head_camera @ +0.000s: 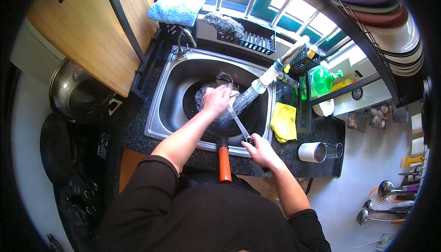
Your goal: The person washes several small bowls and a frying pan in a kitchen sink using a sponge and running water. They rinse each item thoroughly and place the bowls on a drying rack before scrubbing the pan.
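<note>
A dark wok [189, 105] with an orange-brown wooden handle [224, 164] lies in the stainless steel sink [168, 90], its handle over the front rim. My right hand [260, 152] grips the dark handle end of a long metal cooking utensil [238, 119]. Above the wok, my left hand [217, 101] closes around the utensil's head; its fingers are blurred and partly hide that head. Water [243, 102] streams into the wok from a faucet [267, 79] with a white, jointed spout. Splashing water surrounds my left hand.
A yellow cloth [284, 122] lies right of the sink, near a white cup [311, 152] and a clear glass [334, 150]. Behind stand a small tap [181, 50] and a black basket [258, 41]. A black rack [351, 88] rises on the right. A metal pan [74, 88] is left.
</note>
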Tool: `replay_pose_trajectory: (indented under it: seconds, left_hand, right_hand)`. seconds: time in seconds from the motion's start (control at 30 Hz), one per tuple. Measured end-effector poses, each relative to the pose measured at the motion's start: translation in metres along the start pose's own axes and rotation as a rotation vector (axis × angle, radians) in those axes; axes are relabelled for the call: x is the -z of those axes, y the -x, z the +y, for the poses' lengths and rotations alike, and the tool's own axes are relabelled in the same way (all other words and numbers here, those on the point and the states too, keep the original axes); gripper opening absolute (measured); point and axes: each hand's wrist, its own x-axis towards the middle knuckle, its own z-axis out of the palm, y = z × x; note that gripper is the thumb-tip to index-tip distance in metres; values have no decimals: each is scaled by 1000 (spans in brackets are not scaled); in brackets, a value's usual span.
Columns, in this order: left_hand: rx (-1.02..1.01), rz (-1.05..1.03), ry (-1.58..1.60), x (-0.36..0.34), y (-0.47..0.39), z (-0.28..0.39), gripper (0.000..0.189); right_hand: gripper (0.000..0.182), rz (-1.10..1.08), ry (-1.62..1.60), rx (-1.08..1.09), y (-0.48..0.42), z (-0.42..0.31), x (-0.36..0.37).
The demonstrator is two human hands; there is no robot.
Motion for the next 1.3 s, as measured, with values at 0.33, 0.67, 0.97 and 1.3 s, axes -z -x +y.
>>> replay_pose_trajectory:
  seconds: [0.33, 0.67, 0.97, 1.3]
  left_hand:
    - [665, 49, 407, -26, -26, -4, 38]
    - [1050, 290, 1869, -23, 25, 55, 26]
    - [674, 209, 738, -27, -18, -14, 28]
    - [108, 105, 180, -10, -18, 41, 38]
  right_hand:
    - [29, 99, 103, 61, 16, 14, 5]
    - [29, 225, 152, 99, -5, 20, -6]
    - [28, 54, 137, 83, 11, 4, -2]
    - [29, 66, 105, 88, 5, 7, -2]
